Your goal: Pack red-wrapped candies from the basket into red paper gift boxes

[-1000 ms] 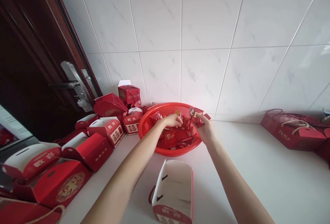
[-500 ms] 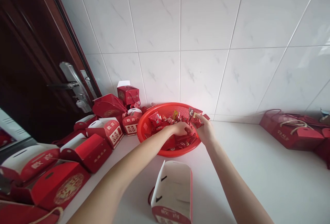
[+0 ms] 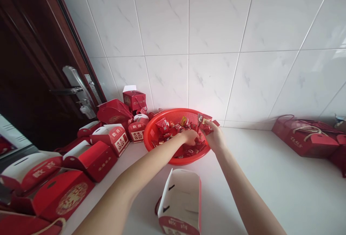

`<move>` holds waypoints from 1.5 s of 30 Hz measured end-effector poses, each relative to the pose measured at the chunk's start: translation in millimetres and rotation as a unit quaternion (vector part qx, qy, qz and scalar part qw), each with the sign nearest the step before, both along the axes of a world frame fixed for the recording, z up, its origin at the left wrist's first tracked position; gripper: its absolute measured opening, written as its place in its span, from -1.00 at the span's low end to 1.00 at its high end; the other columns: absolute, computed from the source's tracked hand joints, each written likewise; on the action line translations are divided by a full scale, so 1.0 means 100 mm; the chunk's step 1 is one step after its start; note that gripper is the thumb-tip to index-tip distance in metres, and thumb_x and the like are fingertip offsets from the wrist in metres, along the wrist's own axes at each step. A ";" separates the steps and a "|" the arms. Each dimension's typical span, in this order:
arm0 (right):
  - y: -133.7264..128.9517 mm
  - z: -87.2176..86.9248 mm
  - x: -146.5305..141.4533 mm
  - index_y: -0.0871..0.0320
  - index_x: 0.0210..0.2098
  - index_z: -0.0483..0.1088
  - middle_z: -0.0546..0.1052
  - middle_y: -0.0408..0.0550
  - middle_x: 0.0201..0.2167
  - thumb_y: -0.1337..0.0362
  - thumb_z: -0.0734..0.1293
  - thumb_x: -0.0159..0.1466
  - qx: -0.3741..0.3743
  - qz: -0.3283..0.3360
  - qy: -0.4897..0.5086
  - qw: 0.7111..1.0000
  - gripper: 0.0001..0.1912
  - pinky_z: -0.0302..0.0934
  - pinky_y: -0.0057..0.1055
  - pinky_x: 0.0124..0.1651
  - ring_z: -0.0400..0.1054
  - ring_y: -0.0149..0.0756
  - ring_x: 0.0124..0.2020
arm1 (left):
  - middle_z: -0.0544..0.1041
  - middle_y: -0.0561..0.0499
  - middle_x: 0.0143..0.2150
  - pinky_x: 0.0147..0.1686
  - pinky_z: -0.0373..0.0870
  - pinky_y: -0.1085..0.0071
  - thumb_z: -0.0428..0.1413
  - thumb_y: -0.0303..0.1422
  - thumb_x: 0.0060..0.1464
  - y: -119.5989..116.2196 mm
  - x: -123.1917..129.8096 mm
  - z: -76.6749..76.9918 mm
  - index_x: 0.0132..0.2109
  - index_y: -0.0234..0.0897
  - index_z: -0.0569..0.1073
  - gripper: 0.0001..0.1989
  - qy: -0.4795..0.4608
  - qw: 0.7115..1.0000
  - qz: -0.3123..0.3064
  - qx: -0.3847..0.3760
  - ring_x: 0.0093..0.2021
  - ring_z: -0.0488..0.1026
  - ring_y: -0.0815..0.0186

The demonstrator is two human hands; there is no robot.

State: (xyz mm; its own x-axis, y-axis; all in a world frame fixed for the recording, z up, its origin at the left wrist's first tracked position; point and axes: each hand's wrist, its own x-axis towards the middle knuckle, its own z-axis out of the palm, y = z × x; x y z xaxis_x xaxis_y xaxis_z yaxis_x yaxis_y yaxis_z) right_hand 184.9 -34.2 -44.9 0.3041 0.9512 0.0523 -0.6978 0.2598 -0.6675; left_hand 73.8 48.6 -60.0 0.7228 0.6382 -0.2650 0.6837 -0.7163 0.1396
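A red plastic basket (image 3: pixel 177 162) with perforated walls holds many small wrapped candies (image 3: pixel 163 124), mostly in red wrappers. My left hand (image 3: pixel 190 137) reaches down into the basket among the candies, its fingers bent and their tips hidden, so what they grip is not visible. At the basket's right rim my right hand (image 3: pixel 215 136) is closed on several red-wrapped candies (image 3: pixel 205 122). An open gift box (image 3: pixel 186 191), white inside and red outside, stands on the white counter in front of the basket, with a dark red cord handle at its left side.
Red gift boxes (image 3: pixel 109 137) crowd the counter on the left, several with their tops open. More dark red boxes (image 3: pixel 308 137) with cords lie at the right against the tiled wall (image 3: pixel 216 29). A dark wooden door (image 3: pixel 29 47) with a metal handle stands at the left.
My left hand has shifted slightly within the basket among the candies. The right hand stays at the rim with its candies, and the open box stands in the same place.
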 end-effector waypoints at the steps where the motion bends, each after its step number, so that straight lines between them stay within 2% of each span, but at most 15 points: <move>1: 0.00 0.00 0.00 0.12 -0.53 0.49 0.61 -0.16 -0.48 0.41 0.53 -0.04 -0.005 -0.002 0.003 1.000 -0.84 0.42 -0.44 -0.29 0.52 -0.31 -0.38 | 0.61 -0.10 -0.08 -0.13 0.42 0.33 0.18 -0.51 -0.03 -0.01 -0.01 0.01 -0.06 -0.20 0.60 -0.65 0.000 1.000 0.004 -0.001 -0.04 0.53 0.06; 8: -0.01 0.02 0.00 0.11 -0.52 0.51 0.61 -0.14 -0.48 0.40 0.51 -0.04 -0.018 -0.002 0.001 1.000 -0.88 0.41 -0.45 -0.32 0.51 -0.30 -0.38 | 0.64 0.01 -0.24 -0.23 0.40 0.41 0.21 -0.43 -0.01 0.00 -0.07 0.09 -0.26 -0.19 0.61 -0.87 -0.022 0.999 0.042 -0.004 -0.20 0.55 0.19; 11: -0.01 0.01 0.02 0.12 -0.53 0.51 0.61 -0.15 -0.48 0.41 0.51 -0.04 -0.028 0.004 0.005 1.000 -0.88 0.40 -0.47 -0.33 0.50 -0.32 -0.38 | 0.63 -0.04 -0.17 -0.18 0.41 0.34 0.20 -0.44 -0.03 0.02 -0.10 0.15 -0.22 -0.20 0.59 -0.82 -0.044 0.996 0.077 0.030 -0.11 0.54 0.11; 13: -0.01 0.02 0.02 0.13 -0.53 0.50 0.60 -0.16 -0.49 0.41 0.51 -0.04 -0.027 0.006 0.005 1.000 -0.87 0.39 -0.49 -0.33 0.50 -0.35 -0.38 | 0.61 -0.06 -0.10 -0.16 0.40 0.35 0.23 -0.41 -0.04 0.02 -0.11 0.19 -0.17 -0.20 0.58 -0.78 -0.064 0.994 0.078 0.036 -0.08 0.53 0.12; 14: -0.01 0.02 0.01 0.13 -0.53 0.50 0.60 -0.16 -0.49 0.42 0.51 -0.04 -0.023 0.005 0.006 1.000 -0.87 0.39 -0.50 -0.33 0.50 -0.35 -0.38 | 0.61 -0.03 -0.10 -0.17 0.40 0.38 0.25 -0.39 -0.05 0.01 -0.11 0.20 -0.17 -0.19 0.58 -0.77 -0.065 0.996 0.065 0.011 -0.09 0.53 0.15; 17: -0.02 0.03 0.00 0.13 -0.53 0.50 0.61 -0.15 -0.48 0.42 0.51 -0.04 -0.013 0.001 0.010 1.000 -0.87 0.40 -0.48 -0.28 0.51 -0.34 -0.36 | 0.62 0.06 -0.22 -0.26 0.40 0.44 0.30 -0.33 -0.11 -0.03 -0.10 0.19 -0.22 -0.17 0.58 -0.78 -0.020 0.992 0.007 -0.123 -0.21 0.55 0.24; 19: -0.03 0.04 -0.01 0.12 -0.52 0.51 0.62 -0.14 -0.46 0.42 0.51 -0.04 -0.011 -0.002 0.010 1.000 -0.87 0.42 -0.45 -0.27 0.52 -0.31 -0.34 | 0.62 0.09 -0.26 -0.31 0.40 0.42 0.33 -0.34 -0.19 -0.06 -0.08 0.15 -0.25 -0.17 0.56 -0.74 0.014 0.987 -0.010 -0.161 -0.26 0.54 0.23; 22: -0.04 0.04 -0.02 0.12 -0.53 0.51 0.62 -0.14 -0.45 0.42 0.51 -0.04 -0.013 -0.008 0.008 1.000 -0.87 0.43 -0.44 -0.26 0.51 -0.30 -0.34 | 0.62 0.06 -0.24 -0.33 0.38 0.41 0.35 -0.39 -0.27 -0.07 -0.04 0.11 -0.27 -0.19 0.54 -0.69 0.024 0.994 0.001 -0.109 -0.25 0.54 0.20; 27: -0.05 0.05 -0.01 0.15 -0.54 0.52 0.61 -0.12 -0.46 0.42 0.51 -0.05 -0.023 -0.001 0.011 1.000 -0.89 0.42 -0.47 -0.22 0.50 -0.33 -0.32 | 0.62 -0.01 -0.18 -0.30 0.35 0.40 0.32 -0.40 -0.17 -0.05 -0.08 0.14 -0.17 -0.20 0.55 -0.67 0.026 0.999 0.008 -0.024 -0.18 0.54 0.15; 32: -0.03 0.04 0.00 0.15 -0.54 0.51 0.60 -0.15 -0.47 0.43 0.50 -0.04 -0.031 0.002 0.017 0.999 -0.89 0.40 -0.48 -0.26 0.48 -0.36 -0.36 | 0.58 -0.07 0.00 -0.21 0.37 0.39 0.28 -0.31 -0.03 0.05 -0.18 0.18 0.06 -0.20 0.48 -0.54 -0.023 0.997 0.066 0.008 -0.07 0.53 0.13; 35: -0.01 0.01 0.01 0.15 -0.55 0.50 0.60 -0.15 -0.48 0.42 0.51 -0.06 -0.031 0.001 0.017 0.999 -0.88 0.38 -0.48 -0.28 0.48 -0.36 -0.36 | 0.60 -0.03 -0.05 -0.15 0.38 0.39 0.25 -0.32 0.00 0.07 -0.21 0.19 0.11 -0.17 0.45 -0.51 -0.052 0.993 0.103 0.003 -0.08 0.54 0.16; 38: 0.00 0.00 0.02 0.14 -0.53 0.51 0.60 -0.16 -0.47 0.40 0.53 -0.08 -0.030 -0.003 0.009 0.999 -0.86 0.37 -0.47 -0.28 0.49 -0.34 -0.34 | 0.61 -0.01 -0.04 -0.16 0.40 0.41 0.18 -0.43 0.03 0.06 -0.21 0.22 0.08 -0.15 0.48 -0.58 -0.063 0.991 0.119 0.000 -0.10 0.55 0.20; 42: 0.00 0.00 0.02 0.13 -0.54 0.51 0.60 -0.16 -0.46 0.36 0.53 -0.08 -0.033 -0.006 -0.001 0.999 -0.87 0.38 -0.46 -0.27 0.48 -0.33 -0.35 | 0.61 0.00 0.00 -0.14 0.41 0.46 0.09 -0.48 0.08 0.13 -0.30 0.38 0.03 -0.15 0.53 -0.63 -0.083 0.984 0.155 0.013 -0.05 0.54 0.24; 45: 0.01 0.00 0.02 0.12 -0.54 0.51 0.61 -0.14 -0.45 0.35 0.53 -0.10 -0.028 -0.010 0.002 1.000 -0.86 0.40 -0.44 -0.27 0.49 -0.31 -0.35 | 0.65 -0.04 -0.15 -0.17 0.43 0.41 0.10 -0.48 0.03 0.24 -0.51 0.49 -0.17 -0.21 0.59 -0.76 -0.067 0.978 0.195 0.007 -0.15 0.57 0.20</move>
